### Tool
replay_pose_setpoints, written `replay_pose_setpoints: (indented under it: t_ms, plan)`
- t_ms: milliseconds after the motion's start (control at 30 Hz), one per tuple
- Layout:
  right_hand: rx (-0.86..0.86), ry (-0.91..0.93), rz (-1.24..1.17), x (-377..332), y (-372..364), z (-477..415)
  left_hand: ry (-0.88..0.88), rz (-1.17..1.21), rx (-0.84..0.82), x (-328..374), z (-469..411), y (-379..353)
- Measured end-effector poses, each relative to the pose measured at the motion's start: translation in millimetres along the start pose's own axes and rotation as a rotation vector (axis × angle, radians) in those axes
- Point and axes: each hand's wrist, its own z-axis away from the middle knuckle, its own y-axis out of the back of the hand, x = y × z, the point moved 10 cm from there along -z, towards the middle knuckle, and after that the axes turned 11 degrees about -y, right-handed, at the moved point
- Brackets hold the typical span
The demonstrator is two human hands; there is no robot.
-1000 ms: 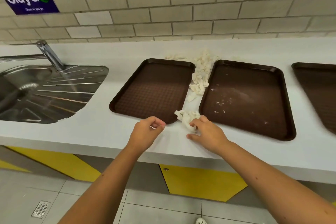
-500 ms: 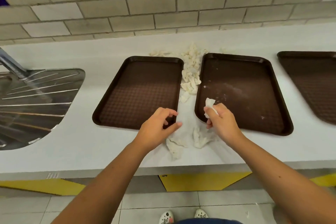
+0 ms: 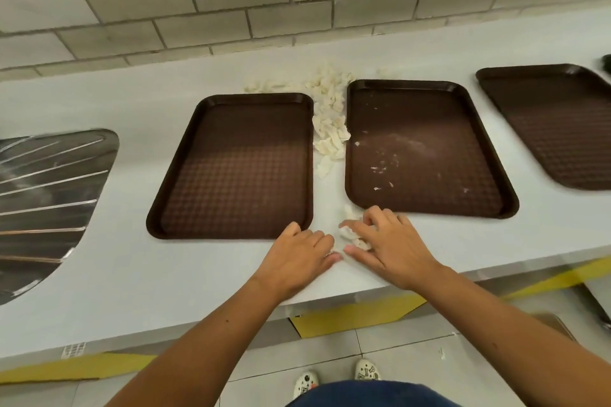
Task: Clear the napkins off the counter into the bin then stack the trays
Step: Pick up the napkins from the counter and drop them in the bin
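Right hand: my right hand (image 3: 390, 248) lies palm down in the lower middle of the frame, fingers curled over the napkin scraps (image 3: 351, 232) with the thumb closing in from below.
Left hand: my left hand (image 3: 297, 258) rests flat on the counter (image 3: 132, 274) just left of the right one, fingers relaxed and their tips almost meeting my right thumb; I cannot tell if any scrap is under them.
Scraps: pinned under my right fingers, just below the near-left corner of the middle tray (image 3: 429, 175).
Napkin pile: the napkin pile (image 3: 330, 122) runs up the gap between the left tray (image 3: 238, 175) and the middle tray, well above both hands, spreading left behind the left tray.
Middle tray: flecked with white crumbs.
Right tray: the right tray (image 3: 555, 122) sits apart at the upper right.
Drainboard: the steel drainboard (image 3: 49, 195) is at the left edge.
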Motion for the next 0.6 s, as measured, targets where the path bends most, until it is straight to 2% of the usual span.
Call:
replay_pose_setpoints:
  t_ms: [167, 300, 367, 433, 533, 600]
  plan:
    - [0.059, -0.063, 0.028, -1, 0, -2, 0.011, -0.01, 0.029, -4, 1, 7]
    - [-0.016, -0.202, 0.019, 13, 2, -4, 0.02, 0.044, 0.089, -8, -5, 20]
    - [0.014, -0.302, -0.146, 27, 10, 2, 0.001, 0.071, 0.096, -9, -14, 26]
    - [0.117, -0.404, -0.324, 47, 20, 12, -0.012, 0.085, 0.105, -7, -25, 32]
    - [0.214, -0.499, -0.451, 73, 30, 30, -0.03, 0.118, 0.119, 3, -44, 40]
    - [0.227, -0.574, -0.544, 91, 36, 44, -0.038, 0.243, 0.098, 14, -59, 35]
